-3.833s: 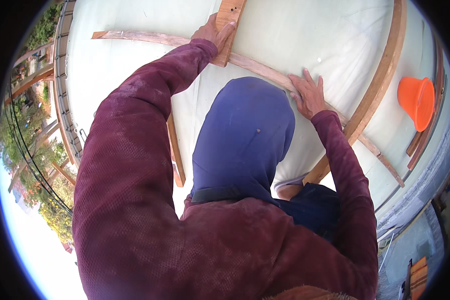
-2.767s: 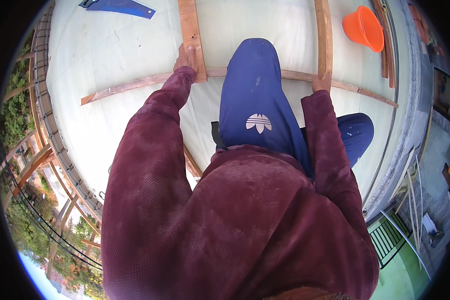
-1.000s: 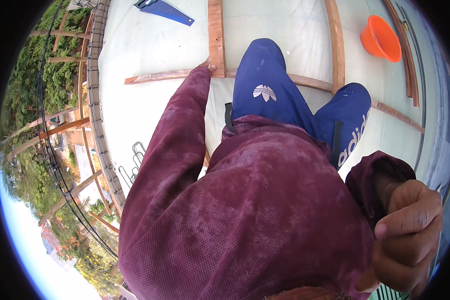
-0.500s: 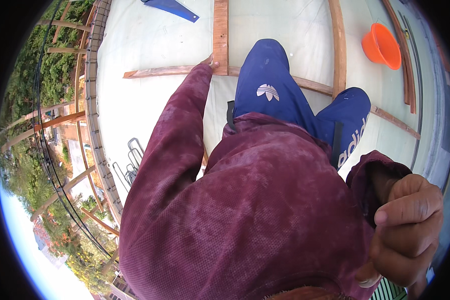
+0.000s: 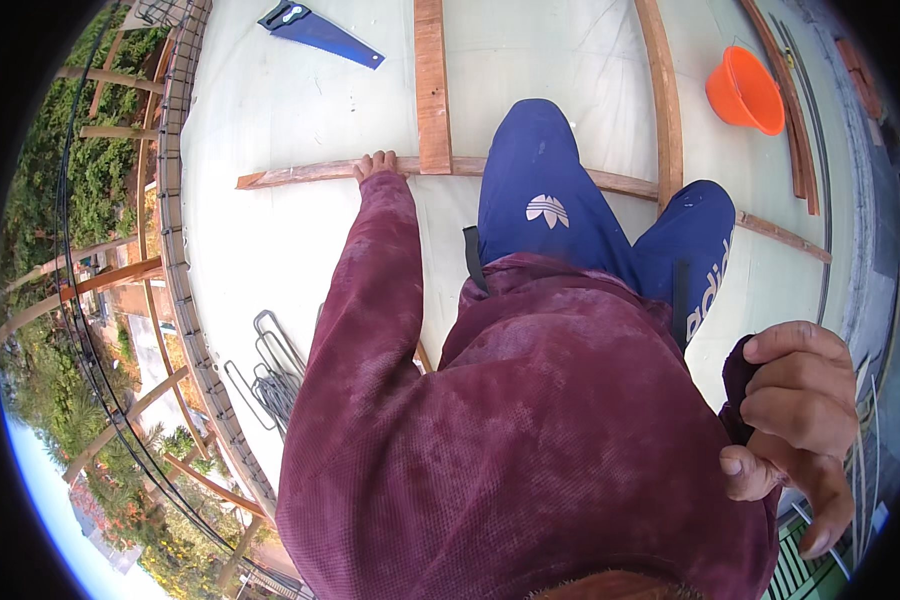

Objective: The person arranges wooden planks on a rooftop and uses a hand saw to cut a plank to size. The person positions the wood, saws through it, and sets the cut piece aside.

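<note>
Outdoor bldg site, prob. rooftop: handsaw (image 5: 332,40), timber (image 5: 433,95), trees (image 5: 110,165) beyond.

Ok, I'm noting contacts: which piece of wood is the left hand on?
The crosswise strip, under the left hand. The middle plank and right plank run away from the person, apart from that hand.

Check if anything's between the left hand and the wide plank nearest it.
Nothing visible. The left hand is on the crosswise strip, just left of the wide plank's near end; only a short stretch of strip lies between. The blue saw lies farther off, out of that line.
</note>
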`<state>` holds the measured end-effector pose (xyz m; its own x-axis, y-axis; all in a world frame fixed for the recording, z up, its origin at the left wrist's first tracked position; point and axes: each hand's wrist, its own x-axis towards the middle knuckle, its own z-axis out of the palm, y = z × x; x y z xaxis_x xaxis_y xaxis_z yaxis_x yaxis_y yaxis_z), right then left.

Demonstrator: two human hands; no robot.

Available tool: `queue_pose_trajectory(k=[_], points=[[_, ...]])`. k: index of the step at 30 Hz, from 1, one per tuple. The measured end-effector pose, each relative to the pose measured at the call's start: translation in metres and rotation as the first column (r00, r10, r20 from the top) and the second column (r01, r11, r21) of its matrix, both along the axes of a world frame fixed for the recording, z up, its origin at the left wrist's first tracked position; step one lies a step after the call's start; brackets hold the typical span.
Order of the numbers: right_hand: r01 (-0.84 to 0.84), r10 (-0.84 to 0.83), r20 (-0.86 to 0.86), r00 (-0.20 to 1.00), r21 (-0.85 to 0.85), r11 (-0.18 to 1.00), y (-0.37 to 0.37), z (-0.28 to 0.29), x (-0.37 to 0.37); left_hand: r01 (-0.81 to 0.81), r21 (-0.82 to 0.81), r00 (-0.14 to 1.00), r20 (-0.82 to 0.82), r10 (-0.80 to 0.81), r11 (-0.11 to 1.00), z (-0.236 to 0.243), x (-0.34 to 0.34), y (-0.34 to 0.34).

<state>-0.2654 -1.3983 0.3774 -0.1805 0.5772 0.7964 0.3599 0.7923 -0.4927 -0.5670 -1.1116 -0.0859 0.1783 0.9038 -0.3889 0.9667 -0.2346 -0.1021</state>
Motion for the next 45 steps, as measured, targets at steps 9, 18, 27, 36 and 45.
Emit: queue_pose_trajectory(k=[9, 18, 27, 36, 45], points=[[0.599, -0.438, 0.409, 0.8, -0.57, 0.563, -0.043, -0.074, 0.052, 0.142, 0.027, 0.988, -0.06, -0.14, 0.989, -0.023, -0.026, 0.018], [0.649, -0.343, 0.573, 0.745, -0.742, 0.169, -0.093, -0.163, 0.068, 0.052, -0.078, 0.996, -0.071, -0.058, 0.996, -0.023, -0.016, 0.017], [0.626, -0.31, 0.569, 0.762, -0.77, 0.124, -0.093, -0.171, 0.079, 0.077, -0.079, 0.996, -0.043, -0.081, 0.994, -0.005, -0.028, -0.015], [0.819, -0.333, 0.754, 0.567, -0.47, 0.33, -0.09, -0.223, 0.104, -0.227, -0.066, 0.825, 0.517, 0.228, 0.972, -0.051, -0.044, 0.009], [0.904, -0.393, 0.817, 0.422, -0.348, 0.248, -0.111, -0.273, 0.115, -0.069, -0.111, 0.743, 0.657, 0.125, 0.991, 0.006, 0.05, 0.026]])
